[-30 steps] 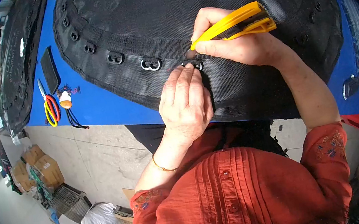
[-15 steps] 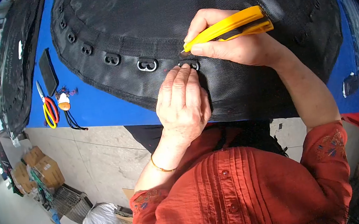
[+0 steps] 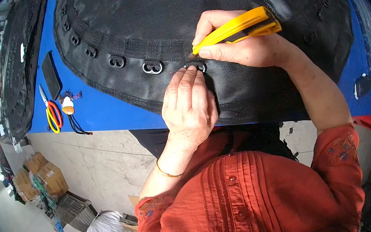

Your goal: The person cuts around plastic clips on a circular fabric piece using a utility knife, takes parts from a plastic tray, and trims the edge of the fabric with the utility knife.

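Black mesh fabric lies over the blue table, with several ring-like fittings along its curved edge band. My left hand presses flat on it, fingers together, the fingertips on one ring fitting and partly covering it. To the left of those fingertips is another fitting with a pale metal ring. My right hand is closed around a yellow and black cutter. The cutter's tip points down at the band, just above the covered fitting; the exact contact is too small to tell.
On the blue table at left lie red-and-yellow-handled scissors, a dark flat block and a small white-and-orange item. Another black mesh piece lies far left. Cardboard boxes stand on the floor.
The cutter in my right hand has tilted and its tip has moved slightly left since the first frame. My left hand stays on the fitting.
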